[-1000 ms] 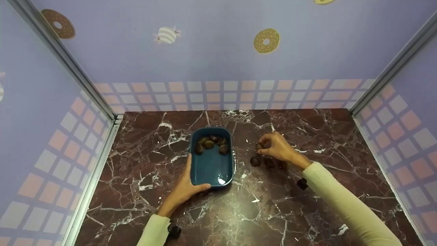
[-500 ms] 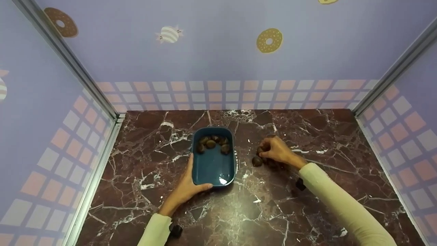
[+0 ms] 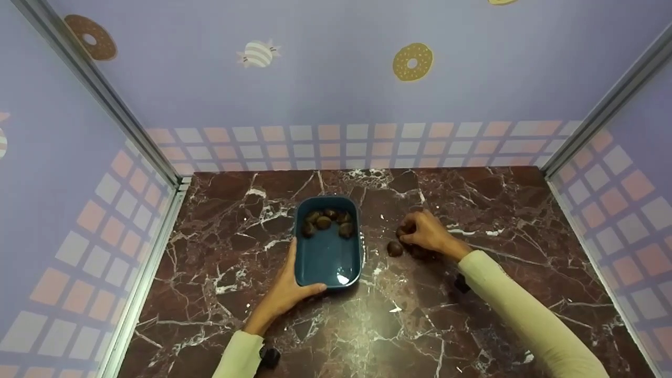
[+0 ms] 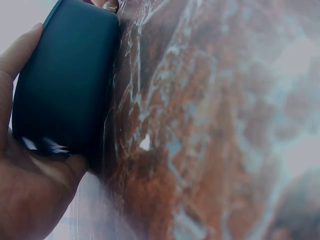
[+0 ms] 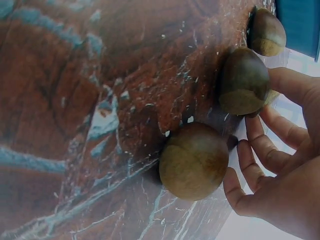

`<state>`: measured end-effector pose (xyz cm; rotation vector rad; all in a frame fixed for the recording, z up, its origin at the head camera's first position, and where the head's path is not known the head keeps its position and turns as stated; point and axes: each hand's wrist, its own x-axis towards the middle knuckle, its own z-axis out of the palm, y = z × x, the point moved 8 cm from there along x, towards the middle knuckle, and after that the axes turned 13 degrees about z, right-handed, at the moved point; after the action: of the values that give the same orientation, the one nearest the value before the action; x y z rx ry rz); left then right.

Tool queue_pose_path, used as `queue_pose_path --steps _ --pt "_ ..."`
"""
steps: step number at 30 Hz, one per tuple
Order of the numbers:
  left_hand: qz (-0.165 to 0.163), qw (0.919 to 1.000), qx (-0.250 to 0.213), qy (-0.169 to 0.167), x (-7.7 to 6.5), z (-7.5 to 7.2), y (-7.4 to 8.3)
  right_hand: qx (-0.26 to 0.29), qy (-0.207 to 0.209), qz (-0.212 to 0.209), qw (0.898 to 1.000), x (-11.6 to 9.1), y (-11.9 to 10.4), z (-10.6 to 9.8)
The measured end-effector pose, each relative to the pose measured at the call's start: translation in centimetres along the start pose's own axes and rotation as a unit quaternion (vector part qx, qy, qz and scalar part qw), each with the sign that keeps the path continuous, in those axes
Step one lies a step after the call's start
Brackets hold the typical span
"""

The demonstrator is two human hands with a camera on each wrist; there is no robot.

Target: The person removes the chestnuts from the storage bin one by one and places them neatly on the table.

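Observation:
A deep blue rectangular dish [image 3: 328,257] stands on the marbled table, with several brown chestnuts [image 3: 324,223] gathered at its far end. My left hand [image 3: 286,283] grips the dish at its near left corner, thumb along the front wall and fingers along the left side. Right of the dish, my right hand [image 3: 428,231] pinches a chestnut, mostly hidden by the fingers. One loose chestnut [image 3: 395,249] lies just in front of the fingertips. The right wrist view shows a second chestnut [image 5: 245,82] at the thumb and a larger-looking one [image 5: 194,161] below the curled fingers.
Purple walls with printed sweets [image 3: 412,62] and a checked band enclose the dark red marbled table [image 3: 210,210] at the back and sides. Metal rails run up the corners. Small white specks [image 3: 395,307] dot the tabletop. A black wrist device [image 3: 269,357] sits at the left cuff.
My right hand has dropped slightly nearer the loose chestnuts, and covers two that showed under it before. The left hand and the dish have stayed in place.

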<state>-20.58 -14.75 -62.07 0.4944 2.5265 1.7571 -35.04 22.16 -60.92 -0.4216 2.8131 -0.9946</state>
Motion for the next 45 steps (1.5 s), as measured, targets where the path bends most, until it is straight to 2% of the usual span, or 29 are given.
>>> queue_pose_path --steps 2,12,23,30,35,45 --pt "-0.002 1.0 0.004 -0.002 0.0 0.0 0.0 -0.007 -0.005 0.02 1.0 -0.6 -1.4 -0.7" --pt "0.003 1.0 -0.001 0.004 0.0 0.0 -0.1 -0.036 0.022 0.027 0.999 -1.1 -4.6 -2.3" --pt "0.002 1.0 -0.006 0.004 -0.1 0.0 -0.3 -0.056 0.046 -0.034 0.997 -1.6 -8.8 -3.1" --pt "-0.005 1.0 -0.002 -0.006 -0.1 0.2 -0.2 -0.072 0.04 -0.057 0.995 -1.9 -11.0 -3.0" --pt "-0.002 1.0 0.001 0.0 0.0 0.1 -0.1 -0.085 0.036 -0.063 0.994 -1.9 -12.1 -2.7" --pt "0.005 1.0 -0.004 0.005 0.0 0.1 0.1 -0.109 0.01 -0.085 0.99 -1.6 -14.3 -1.0"
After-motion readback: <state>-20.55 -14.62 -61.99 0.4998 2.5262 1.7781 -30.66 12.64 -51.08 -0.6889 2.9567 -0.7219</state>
